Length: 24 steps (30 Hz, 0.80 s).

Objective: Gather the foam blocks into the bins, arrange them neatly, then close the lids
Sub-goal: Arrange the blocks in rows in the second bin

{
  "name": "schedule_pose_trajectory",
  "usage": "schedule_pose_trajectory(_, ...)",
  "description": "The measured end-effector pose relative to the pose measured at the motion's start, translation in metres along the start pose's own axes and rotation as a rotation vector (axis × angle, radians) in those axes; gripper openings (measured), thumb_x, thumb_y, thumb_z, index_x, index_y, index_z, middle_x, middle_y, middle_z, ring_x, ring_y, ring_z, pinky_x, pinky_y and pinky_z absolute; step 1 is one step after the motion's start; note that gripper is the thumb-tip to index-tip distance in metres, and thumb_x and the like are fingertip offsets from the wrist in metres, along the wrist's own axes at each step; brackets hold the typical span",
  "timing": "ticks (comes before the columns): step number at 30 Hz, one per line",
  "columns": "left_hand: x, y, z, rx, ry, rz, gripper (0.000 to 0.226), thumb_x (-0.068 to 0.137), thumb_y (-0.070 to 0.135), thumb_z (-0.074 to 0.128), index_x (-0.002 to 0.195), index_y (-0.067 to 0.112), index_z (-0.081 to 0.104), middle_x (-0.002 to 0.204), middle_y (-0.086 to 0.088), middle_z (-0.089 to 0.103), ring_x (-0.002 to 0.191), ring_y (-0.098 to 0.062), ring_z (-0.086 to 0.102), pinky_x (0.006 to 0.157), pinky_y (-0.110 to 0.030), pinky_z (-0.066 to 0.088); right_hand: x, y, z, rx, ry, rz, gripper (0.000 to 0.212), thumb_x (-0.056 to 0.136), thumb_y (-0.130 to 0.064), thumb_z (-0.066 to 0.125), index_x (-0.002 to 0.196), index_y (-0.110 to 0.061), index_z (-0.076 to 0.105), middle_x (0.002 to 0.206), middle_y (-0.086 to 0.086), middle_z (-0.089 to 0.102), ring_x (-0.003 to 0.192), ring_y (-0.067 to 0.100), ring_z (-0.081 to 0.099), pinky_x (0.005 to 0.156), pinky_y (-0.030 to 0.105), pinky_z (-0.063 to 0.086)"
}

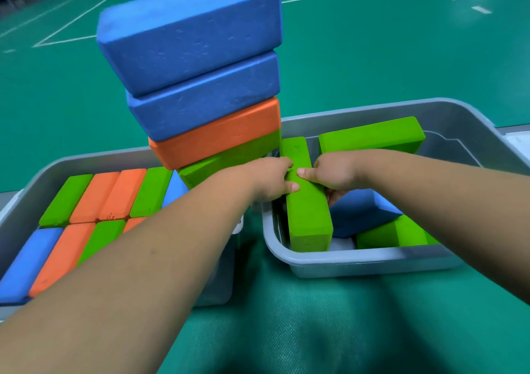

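Fingers of left hand (272, 179) and right hand (334, 173) grasp green block (309, 219), on edge along left wall of right bin (372, 259); bare room far right inside. Four-block stack (200, 72) towers at corner of left bin (33, 180).

Matt pitted foam blocks (308, 199); smooth grey plastic bins (370, 259); green matt floor (372, 44)

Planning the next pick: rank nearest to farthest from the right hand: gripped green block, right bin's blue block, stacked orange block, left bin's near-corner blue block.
1. gripped green block: in the right hand.
2. right bin's blue block: just beneath.
3. stacked orange block: to the left.
4. near-corner blue block: left bin, far left.
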State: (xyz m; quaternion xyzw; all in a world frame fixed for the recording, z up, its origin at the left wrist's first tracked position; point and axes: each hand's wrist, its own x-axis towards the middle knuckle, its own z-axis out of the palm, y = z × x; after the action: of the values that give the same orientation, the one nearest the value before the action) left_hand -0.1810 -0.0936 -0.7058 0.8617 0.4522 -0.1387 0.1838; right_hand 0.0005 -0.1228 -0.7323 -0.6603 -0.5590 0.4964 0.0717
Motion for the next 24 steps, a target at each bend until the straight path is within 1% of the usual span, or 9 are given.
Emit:
schedule_pose_trajectory(4,0.008,0.004,0.008,0.206,0.008,0.019,0.052,0.103,0.049,0.057,0.145,0.019,0.051,0.138,-0.014,0.056,0.128,-0.036,0.052,0.102,-0.045,0.045,0.007,0.009,0.002,-0.014,-0.01,0.036,0.066,0.102,-0.062,0.045,0.103,0.001,0.065,0.099,0.023,0.074,0.083,0.031,0.078,0.085,0.046,0.064)
schedule_pose_trajectory(6,0.009,0.004,0.007,0.219,-0.013,0.039,0.051,0.104,0.049,0.055,0.145,0.018,0.052,0.136,-0.015,0.056,0.127,-0.036,0.053,0.102,-0.045,0.045,0.009,0.015,0.002,0.023,-0.019,0.037,0.064,0.099,-0.064,0.05,0.114,-0.003,0.063,0.107,0.019,0.074,0.087,0.029,0.078,0.085,0.045,0.064)
schedule_pose_trajectory(8,0.007,0.0,0.005,0.194,-0.011,0.073,0.058,0.103,0.049,0.056,0.151,0.017,0.048,0.145,-0.013,0.053,0.132,-0.034,0.051,0.108,-0.045,0.044,0.006,0.019,-0.004,-0.051,0.016,-0.022,0.062,0.098,-0.064,0.053,0.129,-0.01,0.058,0.115,0.012,0.072,0.09,0.025,0.077,0.087,0.045,0.063)
schedule_pose_trajectory(10,0.001,-0.005,0.003,0.163,0.002,0.107,0.065,0.101,0.052,0.058,0.155,0.018,0.044,0.153,-0.009,0.049,0.137,-0.032,0.049,0.111,-0.045,0.042,0.001,0.02,-0.019,-0.354,0.093,-0.121,0.067,0.099,-0.061,0.052,0.15,-0.017,0.048,0.141,0.007,0.062,0.117,0.025,0.068,0.106,0.045,0.052)
schedule_pose_trajectory(12,-0.004,-0.008,0.003,0.116,-0.006,0.118,0.078,0.096,0.061,0.062,0.157,0.018,0.041,0.157,-0.005,0.046,0.139,-0.03,0.048,0.112,-0.043,0.042,-0.007,0.019,-0.031,-0.592,0.163,-0.223,0.066,0.101,-0.058,0.051,0.158,-0.026,0.039,0.166,-0.004,0.033,0.15,0.02,0.037,0.123,0.038,0.027)
schedule_pose_trajectory(13,-0.007,-0.008,0.004,0.097,-0.017,0.113,0.086,0.092,0.067,0.062,0.159,0.018,0.038,0.159,-0.005,0.044,0.14,-0.028,0.048,0.112,-0.042,0.042,-0.009,0.02,-0.034,-0.612,0.161,-0.262,0.065,0.102,-0.057,0.052,0.159,-0.029,0.038,0.169,-0.01,0.024,0.154,0.015,0.027,0.126,0.036,0.02)
schedule_pose_trajectory(18,-0.005,0.003,0.003,0.184,-0.093,0.043,0.112,0.072,0.085,0.067,0.153,0.012,0.04,0.159,-0.007,0.044,0.138,-0.03,0.049,0.112,-0.044,0.045,-0.002,0.018,-0.028,-0.7,0.022,-0.297,0.053,0.108,-0.049,0.042,0.159,-0.033,0.037,0.167,-0.023,0.018,0.152,0.01,0.027,0.121,0.029,0.018)
schedule_pose_trajectory(21,-0.001,0.012,0.007,0.297,-0.124,0.044,0.125,0.074,0.084,0.065,0.162,0.007,0.02,0.171,-0.007,0.021,0.151,-0.029,0.034,0.12,-0.042,0.035,0.004,0.011,-0.032,-0.748,0.003,-0.275,0.053,0.108,-0.046,0.046,0.158,-0.029,0.041,0.167,-0.02,0.02,0.152,0.01,0.029,0.121,0.029,0.018)
schedule_pose_trajectory(24,0.001,0.016,0.01,0.384,-0.168,0.023,0.126,0.08,0.082,0.06,0.165,0.007,0.005,0.174,-0.007,0.006,0.158,-0.027,0.019,0.125,-0.046,0.027,0.012,0.012,-0.033,-0.775,0.014,-0.274,0.052,0.106,-0.046,0.052,0.155,-0.03,0.046,0.166,-0.021,0.024,0.151,0.01,0.032,0.123,0.031,0.022)
